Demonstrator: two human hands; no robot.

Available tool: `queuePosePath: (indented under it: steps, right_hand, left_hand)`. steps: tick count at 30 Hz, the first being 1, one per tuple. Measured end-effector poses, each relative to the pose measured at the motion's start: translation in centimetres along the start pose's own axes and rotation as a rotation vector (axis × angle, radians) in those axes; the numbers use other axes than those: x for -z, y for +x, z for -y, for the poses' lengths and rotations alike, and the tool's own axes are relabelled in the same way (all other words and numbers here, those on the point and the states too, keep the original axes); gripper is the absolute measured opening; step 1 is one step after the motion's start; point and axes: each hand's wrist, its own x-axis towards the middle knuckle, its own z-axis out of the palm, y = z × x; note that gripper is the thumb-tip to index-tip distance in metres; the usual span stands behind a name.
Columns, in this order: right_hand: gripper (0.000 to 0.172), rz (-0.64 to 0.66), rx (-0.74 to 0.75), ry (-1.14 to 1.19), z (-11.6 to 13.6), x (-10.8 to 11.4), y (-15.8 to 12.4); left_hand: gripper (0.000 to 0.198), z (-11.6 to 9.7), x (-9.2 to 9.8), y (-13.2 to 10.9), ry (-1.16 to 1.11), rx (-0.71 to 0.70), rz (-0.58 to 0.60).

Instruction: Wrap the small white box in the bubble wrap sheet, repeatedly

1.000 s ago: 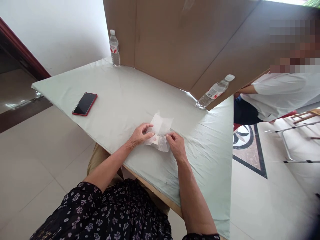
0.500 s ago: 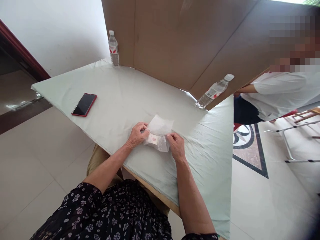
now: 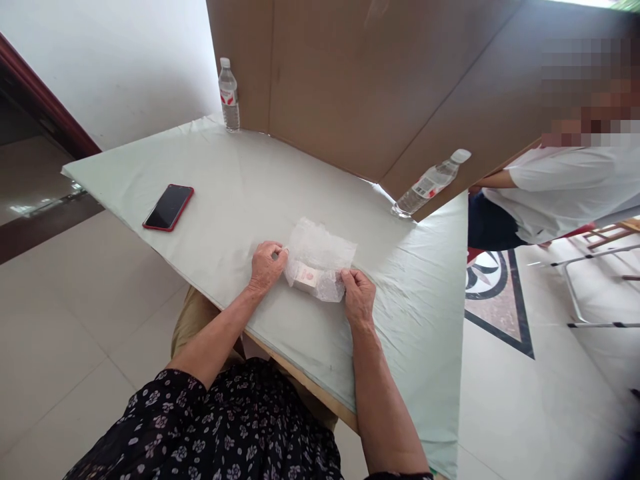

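Note:
A small pale box (image 3: 305, 275) with a pinkish mark on top lies on the clothed table, inside or under clear bubble wrap (image 3: 324, 245). The wrap spreads out flat behind the box. My left hand (image 3: 266, 268) pinches the wrap's left edge between thumb and fingers. At the opposite side, my right hand (image 3: 359, 297) grips the right edge with thumb and forefinger. Whether the wrap is a sheet or a bag I cannot tell.
A phone in a red case (image 3: 169, 208) lies to the left. One water bottle (image 3: 229, 97) stands at the back left; another bottle (image 3: 431, 183) leans by the cardboard panel (image 3: 345, 87). A person in a white shirt (image 3: 575, 177) sits beyond at right.
My hands have moved apart, the left one leftward and the right one slightly rightward. The bubble wrap between them is spread wider, and its back part lies more open.

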Motion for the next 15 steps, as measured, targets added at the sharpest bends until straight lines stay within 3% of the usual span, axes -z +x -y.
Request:
queuePosePath:
  steps: [4,7,10,13,15]
  right_hand:
    - [0.032,-0.026,0.021,-0.012,-0.2,0.0,0.2]
    - [0.031,-0.052,0.037,-0.035,-0.3,0.2,0.3]
    - [0.032,-0.089,0.055,-0.049,-0.3,0.4,0.2]
    - [0.033,-0.123,0.093,-0.087,-0.1,0.5,-0.1]
    - [0.031,-0.157,0.157,-0.144,0.2,0.4,-0.4]
  left_hand:
    - [0.019,0.1,0.0,0.1,-0.015,0.022,0.005]
    - [0.007,0.3,0.0,0.3,-0.009,0.074,-0.011]
    - [0.016,0.2,0.3,0.3,0.004,0.081,-0.056]
    - [0.017,-0.5,0.6,-0.1,0.027,-0.102,-0.109]
    - [0.015,-1.2,0.8,-0.6,0.039,-0.262,-0.085]
